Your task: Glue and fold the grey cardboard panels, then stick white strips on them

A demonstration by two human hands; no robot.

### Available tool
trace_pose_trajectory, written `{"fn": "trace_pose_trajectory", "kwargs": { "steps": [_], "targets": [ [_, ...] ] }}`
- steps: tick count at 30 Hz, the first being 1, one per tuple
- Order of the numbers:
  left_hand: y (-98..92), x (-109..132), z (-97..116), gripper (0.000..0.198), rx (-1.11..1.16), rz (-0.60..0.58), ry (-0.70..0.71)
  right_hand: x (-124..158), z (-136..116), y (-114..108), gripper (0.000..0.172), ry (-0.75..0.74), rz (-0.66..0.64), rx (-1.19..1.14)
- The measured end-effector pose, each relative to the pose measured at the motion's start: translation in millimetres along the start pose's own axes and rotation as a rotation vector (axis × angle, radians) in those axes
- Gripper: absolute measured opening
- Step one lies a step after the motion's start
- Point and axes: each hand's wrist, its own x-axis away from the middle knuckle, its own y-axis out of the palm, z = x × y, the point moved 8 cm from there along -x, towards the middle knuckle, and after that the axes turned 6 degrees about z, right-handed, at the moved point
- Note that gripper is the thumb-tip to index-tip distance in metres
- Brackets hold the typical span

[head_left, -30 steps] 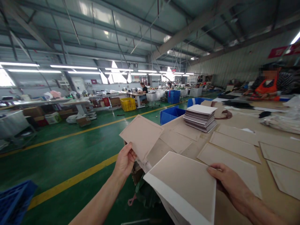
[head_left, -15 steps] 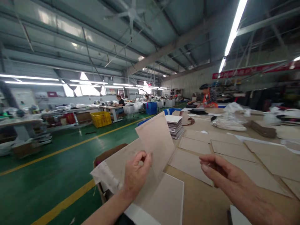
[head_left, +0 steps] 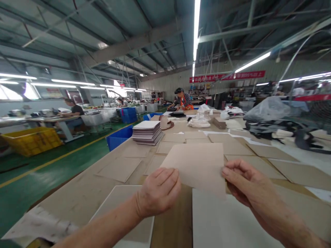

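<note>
the beige panel [head_left: 199, 163], held earlier by the left hand [head_left: 161, 191] alone, is now also pinched in the grip of the right hand [head_left: 243, 181]; it is steadied from both sides above the tabletop [head_left: 68, 193], nearer than and right of the card stack [head_left: 146, 133].

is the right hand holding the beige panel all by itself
No, the left hand grips the beige panel at its lower left while the right hand holds its right edge.
</note>
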Motion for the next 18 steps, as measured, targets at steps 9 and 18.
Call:
{"fn": "trace_pose_trajectory", "kwargs": {
  "steps": [9, 18],
  "targets": [
    [-5.7, -12, -1, 0.047, 0.344, 0.192, -0.241, 2, 6, -68, 0.050, 0.012, 0.216, -0.123],
    [53.0, 61, -4, 0.046, 0.968, 0.267, -1.448, 33, 62, -140, 0.056, 0.168, 0.323, 0.005]
  ]
}}
